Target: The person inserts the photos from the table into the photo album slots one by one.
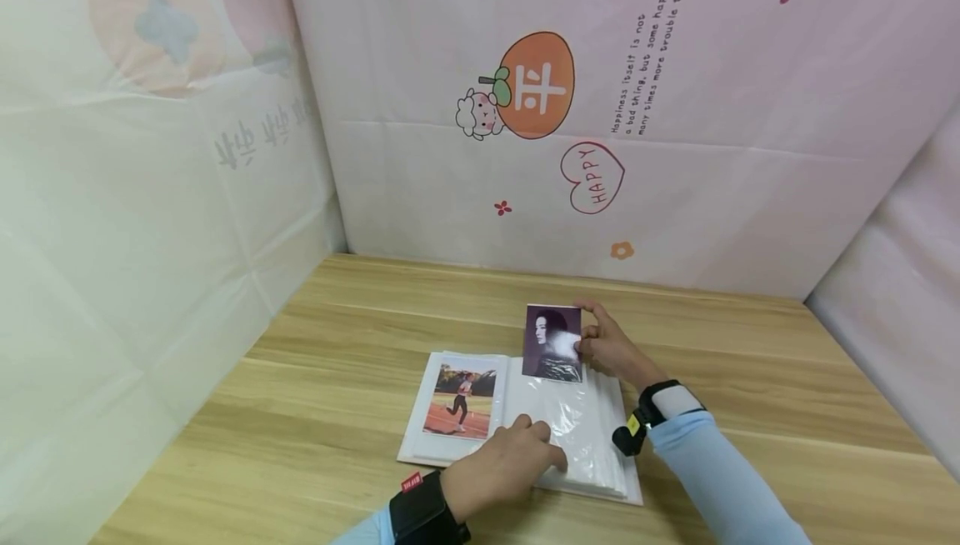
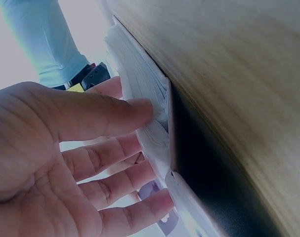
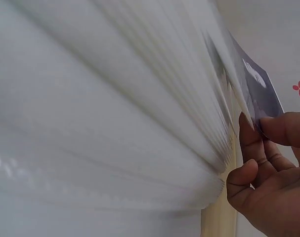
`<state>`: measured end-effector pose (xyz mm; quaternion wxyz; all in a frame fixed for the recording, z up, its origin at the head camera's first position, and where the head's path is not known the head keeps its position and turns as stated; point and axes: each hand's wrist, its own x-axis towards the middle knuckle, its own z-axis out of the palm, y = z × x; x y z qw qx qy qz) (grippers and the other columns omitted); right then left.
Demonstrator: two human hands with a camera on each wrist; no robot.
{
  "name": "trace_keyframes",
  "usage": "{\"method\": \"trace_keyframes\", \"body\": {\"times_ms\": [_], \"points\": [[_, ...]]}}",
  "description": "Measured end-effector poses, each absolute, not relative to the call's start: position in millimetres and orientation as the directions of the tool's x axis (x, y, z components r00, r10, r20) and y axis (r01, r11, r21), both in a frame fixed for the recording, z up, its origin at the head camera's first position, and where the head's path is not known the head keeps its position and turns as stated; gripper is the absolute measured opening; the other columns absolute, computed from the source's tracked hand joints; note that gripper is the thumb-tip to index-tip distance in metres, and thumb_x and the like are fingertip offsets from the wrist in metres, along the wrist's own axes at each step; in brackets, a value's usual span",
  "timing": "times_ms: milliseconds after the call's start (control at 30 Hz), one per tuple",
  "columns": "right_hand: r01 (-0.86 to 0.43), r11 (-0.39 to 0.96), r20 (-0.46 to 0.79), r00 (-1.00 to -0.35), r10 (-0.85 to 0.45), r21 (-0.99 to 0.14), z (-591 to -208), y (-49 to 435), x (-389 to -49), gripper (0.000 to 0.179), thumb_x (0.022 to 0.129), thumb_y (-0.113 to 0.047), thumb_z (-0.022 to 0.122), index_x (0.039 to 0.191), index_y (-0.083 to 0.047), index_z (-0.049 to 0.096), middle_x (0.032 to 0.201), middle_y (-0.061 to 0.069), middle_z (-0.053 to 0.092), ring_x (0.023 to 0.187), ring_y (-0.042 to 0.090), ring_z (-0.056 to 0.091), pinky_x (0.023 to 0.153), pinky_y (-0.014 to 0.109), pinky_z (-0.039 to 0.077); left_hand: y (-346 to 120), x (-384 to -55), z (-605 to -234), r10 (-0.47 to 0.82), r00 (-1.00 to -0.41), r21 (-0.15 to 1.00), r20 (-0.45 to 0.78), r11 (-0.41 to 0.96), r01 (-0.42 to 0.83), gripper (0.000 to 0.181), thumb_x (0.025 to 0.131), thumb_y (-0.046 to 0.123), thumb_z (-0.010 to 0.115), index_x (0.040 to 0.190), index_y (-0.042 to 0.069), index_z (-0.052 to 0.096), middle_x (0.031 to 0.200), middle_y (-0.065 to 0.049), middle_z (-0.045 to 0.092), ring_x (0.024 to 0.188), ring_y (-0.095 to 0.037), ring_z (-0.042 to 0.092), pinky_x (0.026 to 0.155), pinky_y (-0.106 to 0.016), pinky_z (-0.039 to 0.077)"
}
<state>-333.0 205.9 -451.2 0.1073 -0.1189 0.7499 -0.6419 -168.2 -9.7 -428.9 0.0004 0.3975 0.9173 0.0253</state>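
Observation:
An open photo album [image 1: 420,445] with white pages and clear plastic sleeves lies on the table. My right hand [image 1: 611,349] pinches the right edge of a dark purple portrait photo [image 1: 551,328] between thumb and fingers. The photo's lower end overlaps the top of the right page, with shiny creased plastic across it. In the head view, my left hand [image 1: 502,457] lies over the lower part of that page near the spine. Its thumb [image 2: 135,111] touches the page edges in the left wrist view, and the other fingers reach over the page.
A photo of a runner on a track [image 1: 461,399] fills the left page. Several more pages [image 3: 154,89] fan out beneath the right one. The wooden table [image 1: 315,378] meets a white printed cloth [image 1: 420,178] at the back, with pale cloth at both sides.

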Motion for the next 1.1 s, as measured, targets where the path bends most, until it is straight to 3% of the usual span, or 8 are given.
{"method": "trace_keyframes", "body": {"times_ms": [267, 467, 733, 1100], "points": [[-0.024, 0.196, -0.036, -0.955, -0.296, -0.980, -452, 210, -331, 0.059, 0.085, 0.014, 0.046, 0.137, -0.008, 0.029, 0.075, 0.007, 0.047, 0.056, 0.013, 0.042, 0.046, 0.022, 0.031, -10, -167, -428, 0.730, -0.683, 0.016, 0.032, 0.683, 0.730, 0.045, 0.065, 0.010, 0.079, 0.102, 0.034, 0.069, 0.091, 0.008, 0.051, 0.082, -0.012, 0.044, 0.052, -0.023, 0.039], [-0.063, 0.226, -0.010, -0.952, -0.307, -0.972, -452, 212, -331, 0.057, 0.086, 0.013, 0.048, 0.137, -0.005, 0.030, 0.076, 0.008, 0.050, 0.057, 0.013, 0.044, 0.049, 0.024, 0.036, -10, -167, -429, 0.730, -0.683, 0.021, 0.036, 0.683, 0.731, 0.046, 0.063, 0.012, 0.081, 0.101, 0.034, 0.069, 0.089, 0.008, 0.050, 0.081, -0.012, 0.044, 0.052, -0.022, 0.037], [-0.085, 0.268, -0.007, -0.946, -0.325, -0.960, -452, 215, -328, 0.044, 0.087, 0.011, 0.047, 0.129, -0.001, 0.039, 0.070, 0.005, 0.043, 0.056, 0.014, 0.042, 0.045, 0.022, 0.030, -9, -167, -428, 0.731, -0.682, 0.015, 0.040, 0.682, 0.732, 0.047, 0.062, 0.014, 0.082, 0.102, 0.035, 0.068, 0.089, 0.008, 0.050, 0.082, -0.012, 0.045, 0.052, -0.022, 0.038], [-0.028, 0.239, -0.046, -0.954, -0.297, -0.971, -455, 219, -328, 0.039, 0.086, 0.009, 0.049, 0.124, 0.003, 0.045, 0.082, 0.011, 0.054, 0.065, 0.018, 0.054, 0.049, 0.022, 0.038, -8, -167, -427, 0.724, -0.689, 0.035, 0.027, 0.688, 0.725, 0.046, 0.062, 0.014, 0.082, 0.101, 0.034, 0.069, 0.090, 0.008, 0.051, 0.082, -0.012, 0.044, 0.053, -0.023, 0.038]]}}
